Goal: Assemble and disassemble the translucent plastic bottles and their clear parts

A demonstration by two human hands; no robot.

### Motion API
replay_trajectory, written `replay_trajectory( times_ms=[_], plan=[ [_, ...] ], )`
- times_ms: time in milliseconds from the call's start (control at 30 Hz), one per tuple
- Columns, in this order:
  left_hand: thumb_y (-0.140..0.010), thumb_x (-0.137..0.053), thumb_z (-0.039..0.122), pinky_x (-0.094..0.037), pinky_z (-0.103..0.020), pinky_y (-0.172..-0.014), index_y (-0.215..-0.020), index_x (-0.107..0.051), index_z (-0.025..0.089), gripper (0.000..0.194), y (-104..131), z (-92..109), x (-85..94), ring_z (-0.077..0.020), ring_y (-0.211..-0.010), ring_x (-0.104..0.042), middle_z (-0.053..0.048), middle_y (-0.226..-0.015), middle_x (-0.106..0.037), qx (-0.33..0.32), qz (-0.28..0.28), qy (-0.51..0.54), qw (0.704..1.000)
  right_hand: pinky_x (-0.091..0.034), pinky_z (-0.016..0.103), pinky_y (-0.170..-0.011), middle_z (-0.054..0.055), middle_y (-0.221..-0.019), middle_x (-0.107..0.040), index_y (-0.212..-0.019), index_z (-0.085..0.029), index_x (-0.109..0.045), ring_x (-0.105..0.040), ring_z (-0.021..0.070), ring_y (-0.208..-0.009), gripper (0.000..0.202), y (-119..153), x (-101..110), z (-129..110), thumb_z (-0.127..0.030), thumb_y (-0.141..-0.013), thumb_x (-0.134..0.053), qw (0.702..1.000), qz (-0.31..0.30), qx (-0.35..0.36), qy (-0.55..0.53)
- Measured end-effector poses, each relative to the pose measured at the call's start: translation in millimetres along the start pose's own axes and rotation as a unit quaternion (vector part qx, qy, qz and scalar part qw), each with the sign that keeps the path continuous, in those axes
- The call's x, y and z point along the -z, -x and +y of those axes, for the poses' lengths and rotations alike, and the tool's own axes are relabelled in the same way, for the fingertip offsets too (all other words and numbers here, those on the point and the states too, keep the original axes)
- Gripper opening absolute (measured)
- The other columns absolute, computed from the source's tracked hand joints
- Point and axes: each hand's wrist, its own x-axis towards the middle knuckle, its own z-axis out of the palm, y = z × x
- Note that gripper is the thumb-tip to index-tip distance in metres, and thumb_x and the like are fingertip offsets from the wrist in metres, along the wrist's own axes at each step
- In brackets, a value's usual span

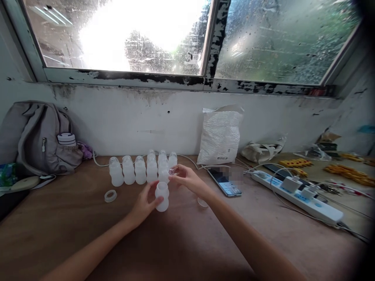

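Observation:
My left hand (pixel 149 198) is wrapped round a frosted, waisted baby bottle (pixel 162 198) that stands upright, its neck uncovered. Just above and behind that neck, the fingertips of my right hand (pixel 182 176) pinch a small clear piece (pixel 171 171); its exact shape is hard to make out. Behind both hands several similar bottles (pixel 128 170) with clear domed tops stand in a group, partly hidden by my right hand. A white ring (pixel 110 196) lies on the table to the left. Partly covered by my right forearm is a clear round piece (pixel 202 202).
A phone (pixel 225 182) and a white power strip (pixel 301 199) with plugs and cables lie to the right. Against the wall stand a white bag (pixel 220 136) and, at far left, a grey backpack (pixel 43 136). Yellow parts (pixel 350 175) are at far right on the brown table (pixel 181 246).

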Motion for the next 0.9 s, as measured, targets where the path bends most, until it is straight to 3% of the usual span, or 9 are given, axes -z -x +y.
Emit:
replay_trajectory(
  times_ms=[100,267,367,667,900],
  plan=[
    [-0.064,-0.066,0.034,-0.037,-0.032,-0.084,-0.115,-0.042,0.020,0.058,4.9,-12.8,-7.2,-0.0232,-0.099,-0.049,-0.008,-0.110,-0.052,0.023,-0.044,0.027,0.998,-0.045,0.024,-0.056,0.003,-0.085,-0.058,-0.089,-0.017,-0.056,-0.056,0.0143,-0.072,0.032,2.0,2.0,-0.9,-0.034,-0.063,-0.066,0.996,-0.043,0.031,0.074],
    [-0.069,-0.056,0.030,-0.037,-0.031,-0.077,-0.105,-0.050,0.018,0.038,10.6,-13.4,-5.6,-0.0217,-0.088,-0.049,-0.005,-0.095,-0.056,0.100,-0.122,0.139,0.978,-0.045,0.025,-0.058,0.003,-0.083,-0.060,-0.090,-0.019,-0.058,-0.055,0.0133,-0.069,0.025,5.4,2.7,-1.2,-0.031,-0.069,-0.060,0.987,-0.076,0.058,0.128],
    [-0.067,-0.053,0.027,-0.036,-0.029,-0.071,-0.096,-0.053,0.017,0.031,14.8,-10.6,-2.6,-0.0205,-0.081,-0.049,-0.005,-0.089,-0.056,0.128,-0.122,0.156,0.972,-0.045,0.024,-0.057,0.003,-0.083,-0.060,-0.091,-0.019,-0.059,-0.055,0.0130,-0.068,0.023,4.4,1.2,1.7,-0.032,-0.073,-0.056,0.988,-0.079,0.045,0.126],
    [-0.065,-0.053,0.029,-0.034,-0.027,-0.066,-0.096,-0.054,0.017,0.033,14.4,-8.7,-2.6,-0.0181,-0.075,-0.047,-0.003,-0.081,-0.055,0.134,-0.129,0.166,0.968,-0.050,0.028,-0.063,0.004,-0.083,-0.061,-0.084,-0.016,-0.055,-0.058,0.0158,-0.078,0.030,0.4,-7.5,11.1,-0.039,-0.067,-0.062,0.996,-0.088,-0.015,-0.024],
    [-0.073,-0.051,0.042,-0.036,-0.026,-0.059,-0.090,-0.056,0.013,0.035,17.1,-6.5,-1.4,-0.0151,-0.066,-0.049,-0.005,-0.073,-0.055,0.189,-0.123,0.256,0.940,-0.049,0.035,-0.074,0.006,-0.089,-0.062,-0.108,-0.017,-0.051,-0.058,0.0183,-0.084,0.045,-1.6,-4.1,18.3,-0.035,-0.069,-0.063,0.980,-0.121,-0.076,-0.140]
  ],
)
